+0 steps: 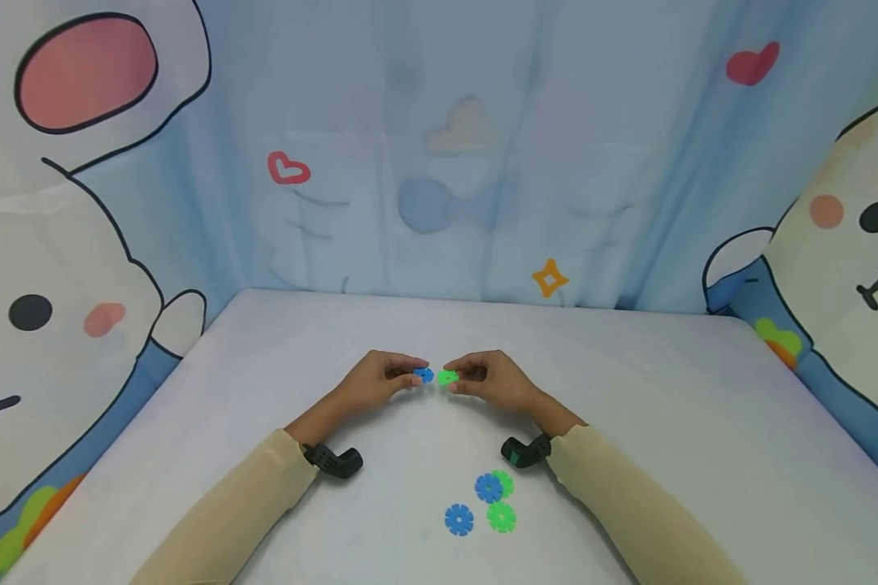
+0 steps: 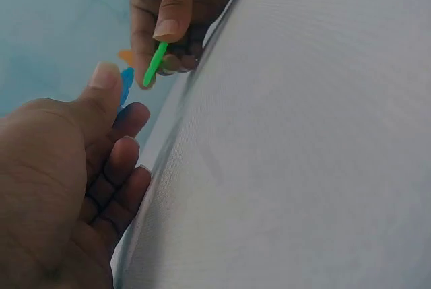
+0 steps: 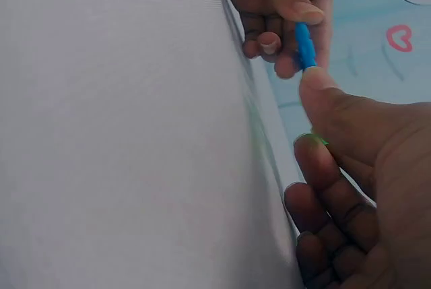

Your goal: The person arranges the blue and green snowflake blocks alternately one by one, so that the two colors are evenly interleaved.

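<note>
Your left hand (image 1: pixel 377 382) pinches a blue notched disc (image 1: pixel 425 375), just beside the green notched disc (image 1: pixel 447 378) your right hand (image 1: pixel 503 380) pinches. Nearer you than that green notched disc lie two blue discs (image 1: pixel 459 520) and two green discs (image 1: pixel 502 517).

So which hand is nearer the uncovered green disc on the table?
Right. The right hand is almost straight beyond that green disc, pinching another green piece; the left hand is beyond too, but farther left, pinching a blue disc.
</note>
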A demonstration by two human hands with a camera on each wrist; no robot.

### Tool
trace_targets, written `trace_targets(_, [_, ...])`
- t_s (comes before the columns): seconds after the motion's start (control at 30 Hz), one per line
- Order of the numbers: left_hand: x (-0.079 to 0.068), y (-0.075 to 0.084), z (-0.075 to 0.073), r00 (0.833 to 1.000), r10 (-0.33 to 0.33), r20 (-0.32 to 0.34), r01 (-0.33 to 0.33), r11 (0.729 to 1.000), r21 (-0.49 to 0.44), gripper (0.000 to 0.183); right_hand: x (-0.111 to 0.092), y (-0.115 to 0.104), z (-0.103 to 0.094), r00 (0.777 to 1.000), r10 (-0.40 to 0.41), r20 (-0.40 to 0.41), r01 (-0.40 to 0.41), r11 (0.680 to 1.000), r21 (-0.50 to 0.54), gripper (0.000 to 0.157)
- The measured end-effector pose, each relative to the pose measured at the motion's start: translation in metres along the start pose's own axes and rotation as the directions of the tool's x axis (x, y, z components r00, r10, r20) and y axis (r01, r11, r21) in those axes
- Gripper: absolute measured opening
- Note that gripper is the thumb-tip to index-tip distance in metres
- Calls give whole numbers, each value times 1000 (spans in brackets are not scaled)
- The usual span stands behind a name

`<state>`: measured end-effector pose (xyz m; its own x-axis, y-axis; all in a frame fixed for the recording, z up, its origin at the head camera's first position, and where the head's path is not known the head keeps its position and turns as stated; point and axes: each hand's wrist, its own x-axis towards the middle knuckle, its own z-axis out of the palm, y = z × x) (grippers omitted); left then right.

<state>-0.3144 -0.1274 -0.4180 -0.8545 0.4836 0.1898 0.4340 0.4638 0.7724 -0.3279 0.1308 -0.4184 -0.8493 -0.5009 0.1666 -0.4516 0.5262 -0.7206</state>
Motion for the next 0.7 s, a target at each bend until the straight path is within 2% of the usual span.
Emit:
trace_targets(0.13, [-2, -2, -2, 1000, 6, -14, -5, 997, 71, 33, -2, 0, 4, 998, -57, 3, 57, 998, -21, 33])
trace_targets(0.4, [-1, -3, -3, 989, 141, 53, -146, 981, 125, 25, -5, 0, 7, 996, -88, -2, 88, 994, -69, 33])
trace_targets(0.63, [-4, 0, 3, 1000, 6, 27, -11, 977, 215, 30, -7, -1, 7, 995, -100, 3, 100, 990, -104, 33])
trace_targets(0.7, [-4, 1, 4, 1000, -2, 20, -2, 975, 223, 30, -8, -1, 7, 995, -100, 9, 101, 988, -114, 34])
